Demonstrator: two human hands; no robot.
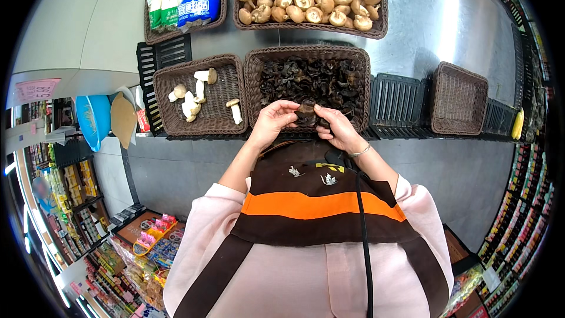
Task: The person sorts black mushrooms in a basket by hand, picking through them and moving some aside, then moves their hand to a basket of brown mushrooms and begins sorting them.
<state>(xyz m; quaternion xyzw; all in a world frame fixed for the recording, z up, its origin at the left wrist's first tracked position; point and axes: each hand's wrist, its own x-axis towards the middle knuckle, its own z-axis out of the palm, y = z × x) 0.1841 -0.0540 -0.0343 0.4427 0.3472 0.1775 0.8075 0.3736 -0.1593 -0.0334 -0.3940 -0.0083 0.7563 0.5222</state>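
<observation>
Between my two hands is a piece of dark brown wood ear mushroom [306,114], held over the near rim of a brown woven basket [251,79]. My left hand [277,119] pinches its left edge between thumb and fingers. On the other edge, the thumb and curled fingers of my right hand [337,127] grip it. More wood ear mushrooms [313,77] fill the basket just beyond. Left of it, a second woven basket [170,97] has several pale-stemmed mushrooms [190,108] lying in it.
Farther back are a large basket of shiitake mushrooms [304,0] and a basket with bagged mushrooms [198,2]. An empty woven basket [461,101] stands right, past black slatted plastic trays [395,99]. A yellow vegetable [518,124] lies at the right end, a blue basin [92,119] at left.
</observation>
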